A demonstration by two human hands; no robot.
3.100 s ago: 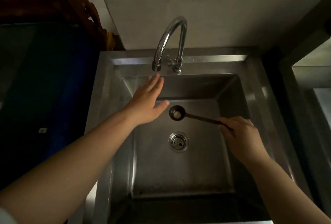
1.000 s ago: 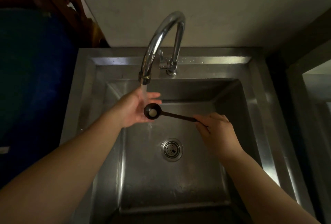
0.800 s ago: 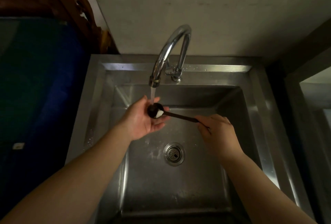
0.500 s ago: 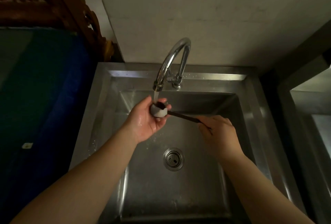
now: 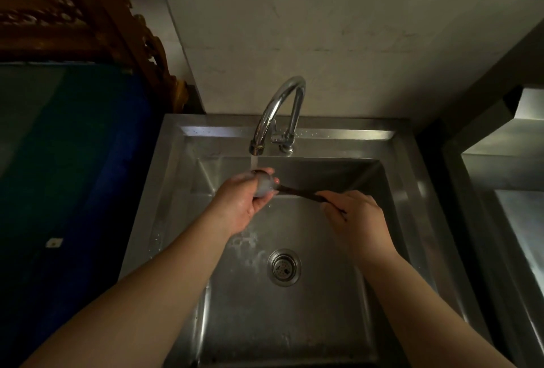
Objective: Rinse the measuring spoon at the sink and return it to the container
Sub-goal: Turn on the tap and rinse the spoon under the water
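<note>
The dark measuring spoon (image 5: 297, 191) lies level over the steel sink (image 5: 418, 191), its handle running right and its bowl under the running water. My right hand (image 5: 353, 217) grips the end of the handle. My left hand (image 5: 244, 200) cups the spoon's bowl, fingers curled around it, directly below the spout of the chrome faucet (image 5: 279, 108). Water runs over the bowl and my fingers, so the bowl is mostly hidden. No container is in view.
The drain (image 5: 284, 267) sits in the basin floor below my hands, with splashes around it. A blue surface (image 5: 73, 161) lies to the left, carved wooden furniture (image 5: 97, 14) behind it, a wall behind the faucet, and a steel unit (image 5: 506, 191) to the right.
The water came on and the spoon's bowl went under the stream. My left hand, earlier open near the faucet, has closed around the bowl. My right hand has kept its hold on the handle.
</note>
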